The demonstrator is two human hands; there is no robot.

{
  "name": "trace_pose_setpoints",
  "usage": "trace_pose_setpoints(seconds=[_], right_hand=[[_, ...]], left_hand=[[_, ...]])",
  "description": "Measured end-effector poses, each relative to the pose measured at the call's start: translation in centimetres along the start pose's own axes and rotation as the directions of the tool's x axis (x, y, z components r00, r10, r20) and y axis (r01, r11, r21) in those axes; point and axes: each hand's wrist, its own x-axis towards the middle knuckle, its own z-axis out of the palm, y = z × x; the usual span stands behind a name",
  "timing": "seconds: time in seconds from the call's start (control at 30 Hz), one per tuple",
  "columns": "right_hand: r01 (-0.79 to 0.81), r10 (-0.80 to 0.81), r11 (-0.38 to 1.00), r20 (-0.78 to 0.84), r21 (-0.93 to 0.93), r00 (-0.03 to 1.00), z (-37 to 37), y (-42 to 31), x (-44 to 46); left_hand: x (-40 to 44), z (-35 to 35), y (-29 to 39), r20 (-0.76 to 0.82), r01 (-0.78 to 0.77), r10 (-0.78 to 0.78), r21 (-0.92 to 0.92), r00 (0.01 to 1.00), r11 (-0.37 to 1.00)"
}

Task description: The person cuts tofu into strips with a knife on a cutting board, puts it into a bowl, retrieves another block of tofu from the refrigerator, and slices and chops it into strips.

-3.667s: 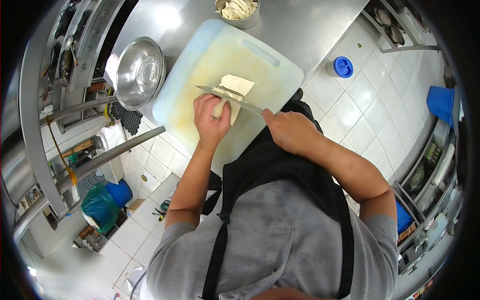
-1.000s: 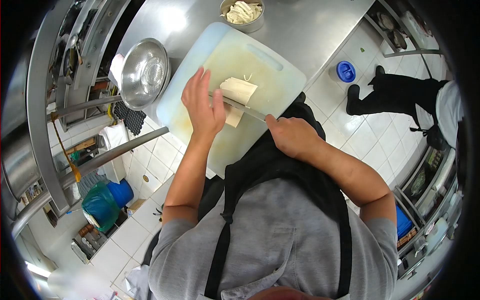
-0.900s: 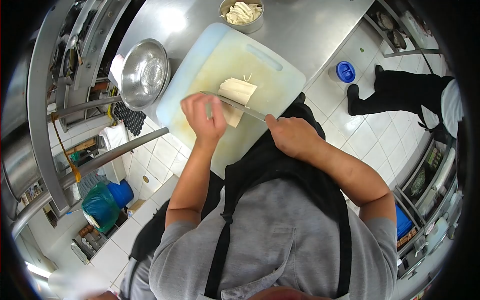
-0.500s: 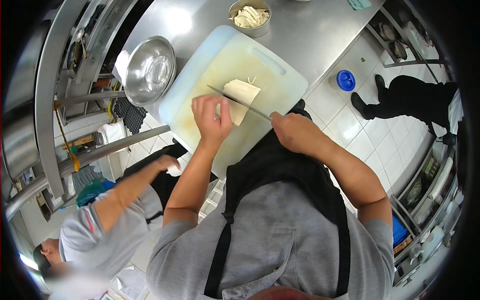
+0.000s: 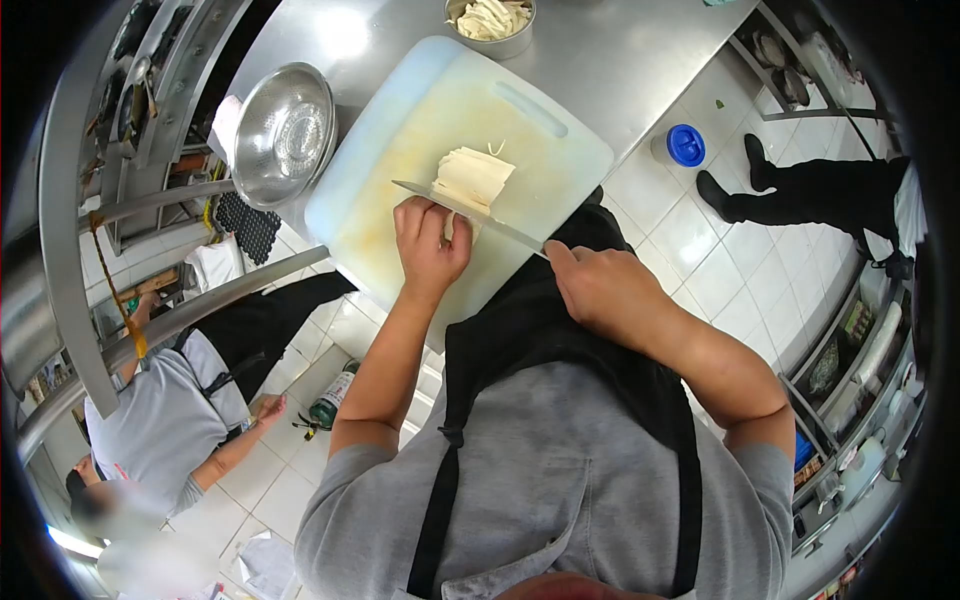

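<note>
A cream-coloured block [image 5: 474, 177], perhaps cheese, lies on the white cutting board [image 5: 400, 130]; its far part is cut into thin slices. My right hand [image 5: 608, 292] is closed around the handle of a long kitchen knife [image 5: 512, 232], whose blade lies across the block. On the near side of the blade, my left hand [image 5: 432, 245] presses curled fingers onto the block and hides most of its near end. A thin loose shred [image 5: 496, 147] rests just beyond the slices.
A steel bowl [image 5: 285, 140] stands left of the board, and a round metal container [image 5: 505, 46] with pale strips is behind it, on the steel table [image 5: 640, 60]. A co-worker [image 5: 170, 400] is at left, another person's legs [image 5: 800, 190] at right. A blue-lidded bucket [image 5: 685, 146] sits on the floor.
My left fingers have come down from a raised position onto the block, close to the blade. The co-worker at left has turned and moved, with an arm now lower. The view has shifted slightly.
</note>
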Motion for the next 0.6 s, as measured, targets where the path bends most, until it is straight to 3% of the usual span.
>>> trace_pose_setpoints(seconds=[0.07,0.27,0.47,0.6], right_hand=[[-0.047,0.046,0.999,0.076,0.008,0.996,-0.4,-0.2,-0.6],[0.010,-0.011,1.000,0.060,0.029,0.998,1.7,0.3,1.3],[-0.064,0.063,0.998,0.110,0.004,0.992,0.1,-0.2,0.4],[-0.026,0.024,0.999,0.069,0.033,0.997,2.1,1.1,1.5]], left_hand=[[-0.2,0.0,0.0,0.003,0.006,-0.006,-0.010,1.000,1.000],[-0.3,0.2,-0.5,-0.008,-0.011,0.011,-0.026,1.000,1.000],[-0.7,0.3,-0.3,-0.017,0.014,-0.015,-0.026,1.000,1.000],[-0.6,0.5,-0.4,-0.036,0.010,-0.011,-0.031,0.999,0.999]])
